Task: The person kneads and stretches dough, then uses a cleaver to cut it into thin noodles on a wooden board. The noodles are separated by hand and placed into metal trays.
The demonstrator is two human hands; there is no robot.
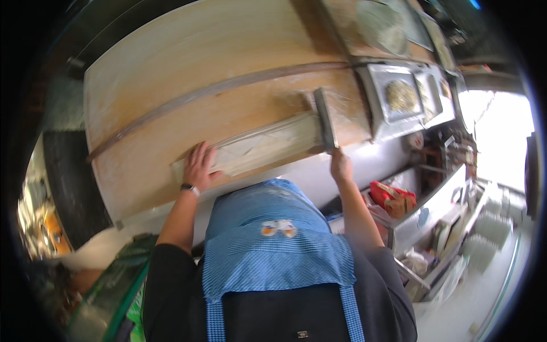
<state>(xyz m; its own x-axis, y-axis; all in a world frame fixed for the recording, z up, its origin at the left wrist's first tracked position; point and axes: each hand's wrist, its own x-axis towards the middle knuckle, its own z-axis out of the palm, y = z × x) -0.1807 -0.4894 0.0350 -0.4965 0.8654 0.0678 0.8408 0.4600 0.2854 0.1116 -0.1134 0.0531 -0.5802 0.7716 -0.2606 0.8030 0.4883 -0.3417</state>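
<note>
A long folded sheet of pale dough [269, 147] lies along the near side of a floured wooden board [171, 137]. My left hand [200, 166] rests palm down near its left end, fingers slightly spread, with a band on the wrist. At the dough's other end, my right hand [341, 166] grips the handle of a broad-bladed knife [325, 119]. The blade points away from me, across the dough's right end. Whether it touches the board is blurred.
A wooden strip [213, 89] crosses the board. Metal trays [391, 117] with noodle-like food stand right of it; a pale bag [381, 26] lies beyond. An open drawer [421, 224] holds a red package [392, 199]. My blue apron [277, 252] touches the counter's front.
</note>
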